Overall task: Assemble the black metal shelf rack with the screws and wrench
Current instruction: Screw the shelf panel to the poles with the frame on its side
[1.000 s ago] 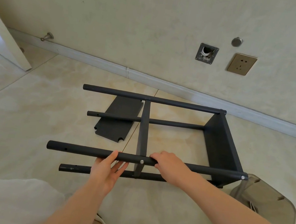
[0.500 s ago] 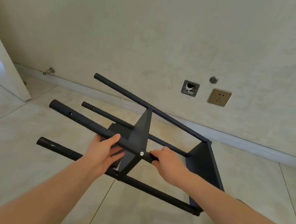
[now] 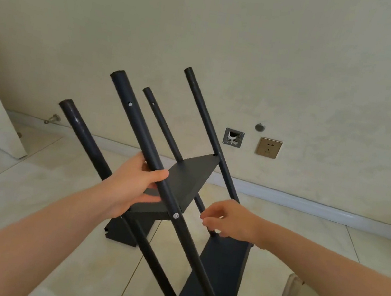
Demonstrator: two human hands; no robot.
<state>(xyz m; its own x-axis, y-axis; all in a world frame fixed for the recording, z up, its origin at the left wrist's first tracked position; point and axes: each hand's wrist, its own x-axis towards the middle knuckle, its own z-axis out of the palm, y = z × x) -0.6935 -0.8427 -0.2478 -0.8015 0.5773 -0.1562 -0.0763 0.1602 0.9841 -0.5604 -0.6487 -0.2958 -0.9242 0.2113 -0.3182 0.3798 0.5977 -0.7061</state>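
the black shelf rack (image 3: pixel 139 126) leans steeply over the tiled floor (image 3: pixel 29 185), its foot near the bottom edge and its four poles pointing up and to the left toward the wall. its bottom shelf (image 3: pixel 218 274) sits low; the middle shelf (image 3: pixel 189 177) spans the poles halfway up. a loose shelf panel (image 3: pixel 122 232) lies on the floor behind. the left hand (image 3: pixel 130 183) grips the nearest pole just above the middle shelf, thumb (image 3: pixel 158 174) curled over it. the right hand (image 3: pixel 231 220) hovers beside the rear poles, fingers loosely curled, holding nothing visible. a silver screw (image 3: pixel 175 215) sits in the gripped pole just below the left hand.
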